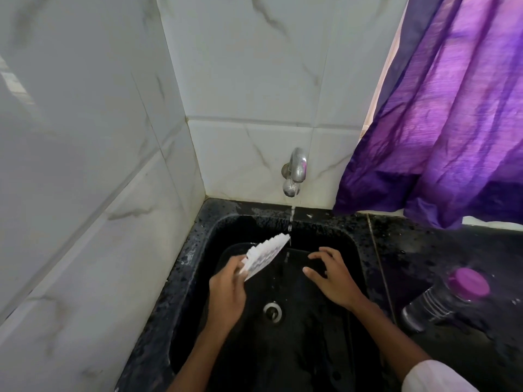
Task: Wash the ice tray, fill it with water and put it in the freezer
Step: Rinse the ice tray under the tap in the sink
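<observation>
White plastic ice tray (pixel 266 256) — gripped at its near end by the left hand (pixel 229 290), held tilted over the black sink (pixel 184 267), far corner beside the stream (pixel 292 222) from the tap (pixel 294 172), presumably for rinsing and draining; cells' contents cannot be told. Right hand (pixel 331 278) spread, empty. Purple-capped bottle (pixel 444 298) laid on counter (pixel 424 244) — contents unseen

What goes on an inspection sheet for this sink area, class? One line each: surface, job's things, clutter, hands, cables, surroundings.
Surface: black sink and counter, both spattered with drops.
Job's things: white ice tray tilted over the sink, far corner at the stream from the tap.
Clutter: dark bottle with purple cap on the counter.
Hands: left hand grips the tray; right hand open, holding nothing.
Cables: nothing seen.
Surroundings: white marbled tiles; purple curtain at right.
</observation>
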A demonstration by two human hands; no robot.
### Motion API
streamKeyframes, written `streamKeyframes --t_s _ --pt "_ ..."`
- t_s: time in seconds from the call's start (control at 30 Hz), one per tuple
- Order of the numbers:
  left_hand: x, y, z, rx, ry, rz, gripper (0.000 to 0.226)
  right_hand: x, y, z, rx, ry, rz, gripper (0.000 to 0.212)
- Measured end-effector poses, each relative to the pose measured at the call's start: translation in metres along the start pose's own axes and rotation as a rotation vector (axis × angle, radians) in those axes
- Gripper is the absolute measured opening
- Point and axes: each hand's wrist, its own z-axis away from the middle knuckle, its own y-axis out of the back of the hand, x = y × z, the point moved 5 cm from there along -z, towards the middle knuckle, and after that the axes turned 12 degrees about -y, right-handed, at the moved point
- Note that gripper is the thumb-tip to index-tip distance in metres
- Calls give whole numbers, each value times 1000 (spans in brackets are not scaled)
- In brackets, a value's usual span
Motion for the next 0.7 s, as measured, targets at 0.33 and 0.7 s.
streamKeyframes --t_s 0.33,0.7 --pt "-21 -49 -38 231 651 340 6 -38 49 -39 115 13 17 44" --pt "-4 -49 -31 285 809 695 12 -67 53 -51 114 188 128 33"
